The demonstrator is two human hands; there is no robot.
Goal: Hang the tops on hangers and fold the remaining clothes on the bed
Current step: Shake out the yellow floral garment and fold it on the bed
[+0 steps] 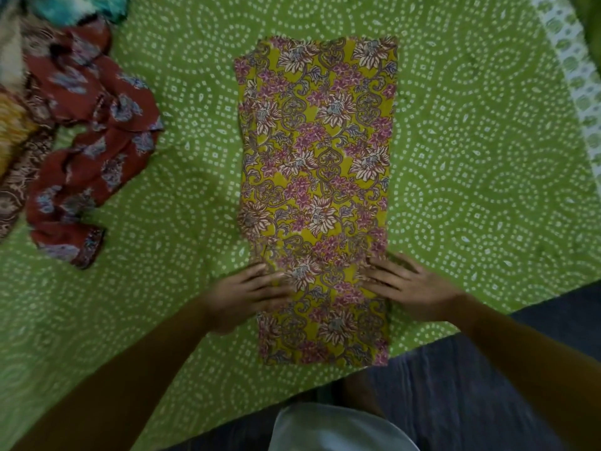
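The heap of clothes [19, 102] at ten o'clock runs off the left edge, so only part of it shows; its upper pieces are blurred, and the rust-red printed garment [94, 148] spilling out of it is crumpled too much to tell its shape. The bed [471, 157] under its green dotted sheet is cut off at the top and right. At the centre lies the yellow floral garment [318, 190], folded into a long flat strip – its long axis runs from twelve o'clock down to six, the near end reaching the bed's edge. The left hand [250, 292] lies flat on the strip's left edge at about seven o'clock, fingers straight and pointing inward; the right hand [409, 283] presses the right edge at five o'clock, fingers spread – neither grips the cloth
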